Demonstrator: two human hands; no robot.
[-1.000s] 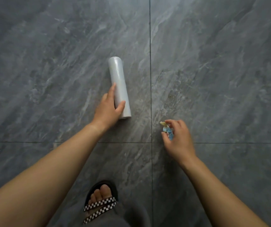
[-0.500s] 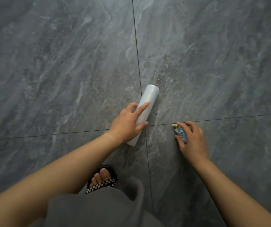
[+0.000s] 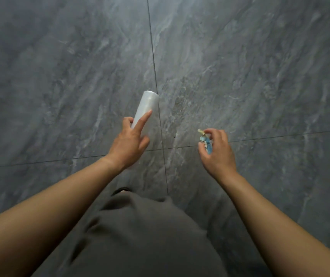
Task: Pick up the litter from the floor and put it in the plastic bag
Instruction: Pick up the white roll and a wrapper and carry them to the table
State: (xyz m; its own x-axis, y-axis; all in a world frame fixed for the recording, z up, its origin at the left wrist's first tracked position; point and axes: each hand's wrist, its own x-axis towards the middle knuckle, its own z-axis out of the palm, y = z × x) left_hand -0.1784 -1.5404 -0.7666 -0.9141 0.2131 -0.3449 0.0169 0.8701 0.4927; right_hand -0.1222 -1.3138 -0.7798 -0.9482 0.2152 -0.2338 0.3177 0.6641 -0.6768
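From the head camera, looking steeply down, both bare forearms reach forward over a floor of large grey marbled tiles, whose dark grout lines cross just between the two hands. The left hand is turned back-up, wrist fairly straight, and its grip is closed around the near end of a roll of plastic bags — a pale, translucent white cylinder that slants up and to the right from the palm. The thumb wraps the roll's left side, the index finger lies stretched along its top toward the far end, and the other fingers curl round the right side and underneath; whether the roll's far end touches the floor cannot be told. The right hand is well apart from the left, on the other side of the vertical grout line, also back-up with the wrist bent slightly inward. Its grip is nearly closed — fingers curled over and thumb tucked beneath — pinching a small crumpled piece of litter, blue with a yellowish tip poking out past the index finger. At the bottom of the view a knee in grey-brown fabric fills the space between the forearms, with the dark edge of a sandal just showing beyond it.
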